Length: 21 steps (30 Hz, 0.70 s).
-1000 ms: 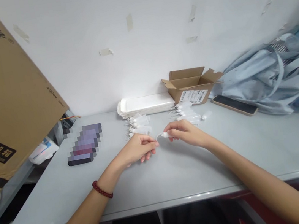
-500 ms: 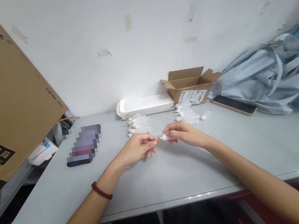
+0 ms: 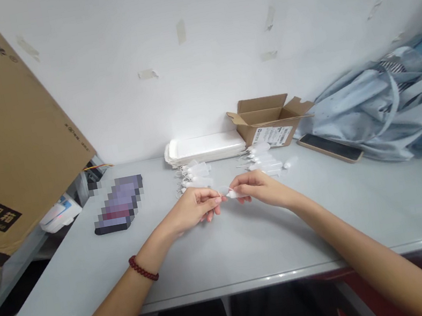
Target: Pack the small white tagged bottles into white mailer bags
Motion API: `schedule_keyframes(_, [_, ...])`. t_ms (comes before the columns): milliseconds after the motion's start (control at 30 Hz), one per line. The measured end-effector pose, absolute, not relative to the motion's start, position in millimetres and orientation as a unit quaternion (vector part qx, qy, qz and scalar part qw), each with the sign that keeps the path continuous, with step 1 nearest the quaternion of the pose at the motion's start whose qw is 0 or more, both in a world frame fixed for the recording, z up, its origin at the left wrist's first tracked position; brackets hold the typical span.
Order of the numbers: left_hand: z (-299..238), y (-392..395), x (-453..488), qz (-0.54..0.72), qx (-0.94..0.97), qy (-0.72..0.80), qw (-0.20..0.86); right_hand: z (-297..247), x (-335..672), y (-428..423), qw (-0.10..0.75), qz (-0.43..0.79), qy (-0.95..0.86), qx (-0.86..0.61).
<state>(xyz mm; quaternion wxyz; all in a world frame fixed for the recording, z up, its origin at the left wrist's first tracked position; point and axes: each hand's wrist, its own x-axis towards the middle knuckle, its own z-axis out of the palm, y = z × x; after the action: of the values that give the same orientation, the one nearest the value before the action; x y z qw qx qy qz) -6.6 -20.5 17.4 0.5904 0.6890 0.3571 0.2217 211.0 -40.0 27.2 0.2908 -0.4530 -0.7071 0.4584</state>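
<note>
My right hand [image 3: 257, 189] is closed around a small white plastic piece [image 3: 234, 193] with a narrow tip pointing left. My left hand [image 3: 201, 204] meets it from the left, thumb and forefinger pinched on what looks like a thin white cord end; the grip is too small to make out fully. Just behind the left hand lies a group of translucent white pieces [image 3: 198, 170] with cord loops. A second such group [image 3: 263, 159] sits behind the right hand, with a small loose white piece [image 3: 286, 165] at its right.
White flat sheets or sleeves [image 3: 208, 145] are stacked against the wall beside an open cardboard box [image 3: 268, 126]. A phone [image 3: 330, 148] and bluish fabric [image 3: 369, 108] lie right. A blurred dark-edged device [image 3: 119, 204] and a large carton [image 3: 4, 123] are left. The grey table's [image 3: 253, 259] front edge is near.
Both hands stay almost in place. The thin white part between the fingertips has shifted slightly; the hold of each hand looks the same.
</note>
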Motion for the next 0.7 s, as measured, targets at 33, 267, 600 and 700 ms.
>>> schedule_keyframes(33, [17.4, -20.6, -6.7, 0.223, 0.689, 0.357, 0.590, 27.4, 211.2, -40.0, 0.289, 0.457, -0.710, -0.451])
schedule_keyframes(267, [18.6, -25.1, -4.7, 0.214, 0.719, 0.388, 0.535, 28.4, 209.4, -42.1, 0.257, 0.429, -0.739, -0.451])
schedule_keyframes(600, [15.5, -29.9, -1.5, 0.186, 0.725, 0.399, 0.530, 20.1, 205.9, -40.7, 0.242, 0.459, -0.734, -0.439])
schedule_keyframes(700, [14.0, -29.8, -1.1, 0.193, 0.718, 0.405, 0.532, 16.3, 204.6, -40.3, 0.252, 0.457, -0.731, -0.439])
